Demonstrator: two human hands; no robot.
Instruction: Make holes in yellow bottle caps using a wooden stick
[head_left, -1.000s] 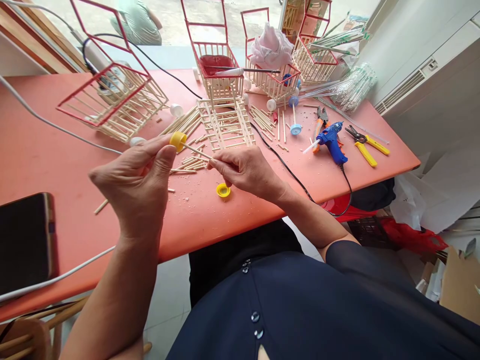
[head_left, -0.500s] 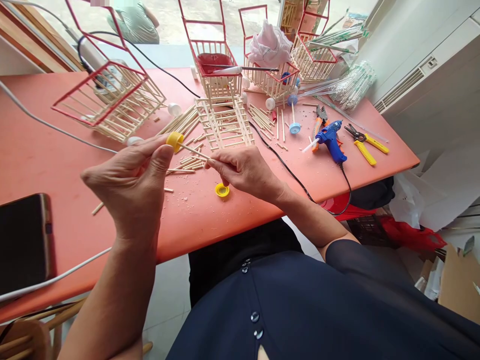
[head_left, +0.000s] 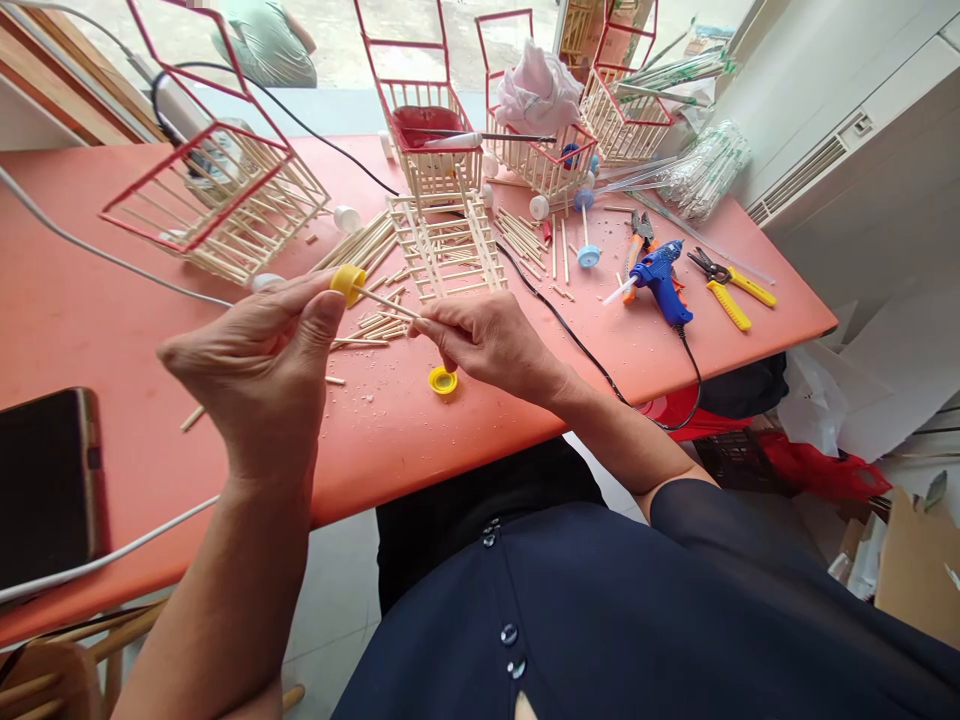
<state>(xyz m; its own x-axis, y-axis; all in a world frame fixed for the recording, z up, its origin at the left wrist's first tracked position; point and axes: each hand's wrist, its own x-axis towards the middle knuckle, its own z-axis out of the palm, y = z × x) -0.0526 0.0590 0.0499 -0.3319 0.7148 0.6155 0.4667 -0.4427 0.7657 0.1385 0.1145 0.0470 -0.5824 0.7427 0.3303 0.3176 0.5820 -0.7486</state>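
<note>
My left hand [head_left: 262, 360] pinches a yellow bottle cap [head_left: 349, 285] between thumb and fingers. From the cap's middle a thin wooden stick [head_left: 386, 303] runs to the right, and the fingers of my right hand [head_left: 487, 340] are closed on its other end. A second yellow cap [head_left: 442, 381] lies on the table just below my right fingers. Behind the hands lies a small frame of glued sticks [head_left: 450, 245]. Loose cut sticks [head_left: 382, 326] are scattered near it, partly hidden by my hands.
Stick baskets with red rims, one at the left [head_left: 225, 200] and others at the back, stand on the orange table [head_left: 405, 450]. At the right lie a blue glue gun [head_left: 661, 278], yellow-handled pliers [head_left: 731, 290] and a blue-capped axle [head_left: 587, 230]. A phone [head_left: 49, 480] rests at left.
Almost nothing differs. Both hands keep the same hold on the cap and stick; the whole view has shifted very slightly.
</note>
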